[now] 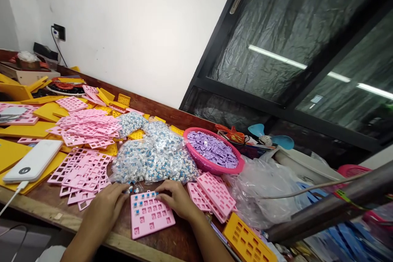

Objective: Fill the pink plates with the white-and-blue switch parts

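Observation:
A pink keyboard plate point(155, 226) with rows of square holes lies on the table edge in front of me. Blue key switches point(137, 212) fill part of its top rows and left column. My right hand point(176, 198) bends over the plate's top right corner, thumb and forefinger closed around a small blue key switch point(156, 193). Left of the plate, my left hand point(107, 202) has its fingers drawn together beside a few loose key switches point(131, 189); what is between those fingertips is hidden. Clear bags of blue-and-white switches point(153, 157) lie just beyond.
Stacked pink plates point(87, 172) spread at the left, near a white power bank point(33, 161) on yellow panels. A pink basket point(211, 169) holds purple pieces behind the right hand. More pink plates point(216, 196), a yellow plate point(248, 241) and a dark pole point(334, 200) are at the right.

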Demonstrator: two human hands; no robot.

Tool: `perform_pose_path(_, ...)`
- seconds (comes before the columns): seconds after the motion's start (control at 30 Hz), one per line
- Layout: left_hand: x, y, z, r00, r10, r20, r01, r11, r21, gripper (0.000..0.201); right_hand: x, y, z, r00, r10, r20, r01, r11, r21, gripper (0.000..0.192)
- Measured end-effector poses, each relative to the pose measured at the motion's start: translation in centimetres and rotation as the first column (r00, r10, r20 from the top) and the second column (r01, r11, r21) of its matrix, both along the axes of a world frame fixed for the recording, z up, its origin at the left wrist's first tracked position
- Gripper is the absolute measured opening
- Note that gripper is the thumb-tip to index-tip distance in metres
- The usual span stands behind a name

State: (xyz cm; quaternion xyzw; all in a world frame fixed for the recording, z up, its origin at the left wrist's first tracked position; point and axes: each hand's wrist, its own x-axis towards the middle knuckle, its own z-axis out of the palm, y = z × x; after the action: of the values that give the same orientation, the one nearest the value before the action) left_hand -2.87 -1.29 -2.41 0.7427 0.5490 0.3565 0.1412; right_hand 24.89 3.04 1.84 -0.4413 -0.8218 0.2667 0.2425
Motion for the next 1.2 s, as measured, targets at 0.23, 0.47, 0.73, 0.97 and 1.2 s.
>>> perform_pose_path(0.23, 4.4, -1.0, 1.3, 0.970, -0.092, -0.223, 0.106, 0.993, 0.054, 0.023, 0.0, 0.2, 0.2, 1.000, -0.007, -0.024, 0.008, 0.999, 0.037, 0.014)
perform_pose_path(0.47, 6.3, -0.5, 2.5, 0.905, -0.165, -0.392, 0.157, 0.986, -0.053, 0.026, 0.6, 0.2, 0.1, 0.999, 0.025, -0.034, -0.024, 0.999, 0.039, 0.017)
perform_pose_path(0.73, 6.8, -0.5, 2.2, 0.940, -0.142, -0.309, 0.124, 0.989, -0.075, 0.027, 0.5, 0.2, -0.8, 1.000, -0.005, -0.015, 0.006, 0.999, 0.038, 0.016)
perform_pose_path(0.97, 6.5, -0.6, 0.7, 0.959, -0.141, -0.247, 0.153, 0.988, 0.031, 0.025, 0.7, 0.3, -0.7, 0.999, 0.001, -0.038, 0.000, 1.000, 0.030, 0.013)
perform_pose_path(1.2, 9.1, -2.3, 1.4, 0.863, -0.043, -0.503, 0.131, 0.981, 0.141, 0.025, 0.5, 0.4, -0.3, 0.998, 0.012, -0.055, -0.011, 1.000, 0.017, 0.013)
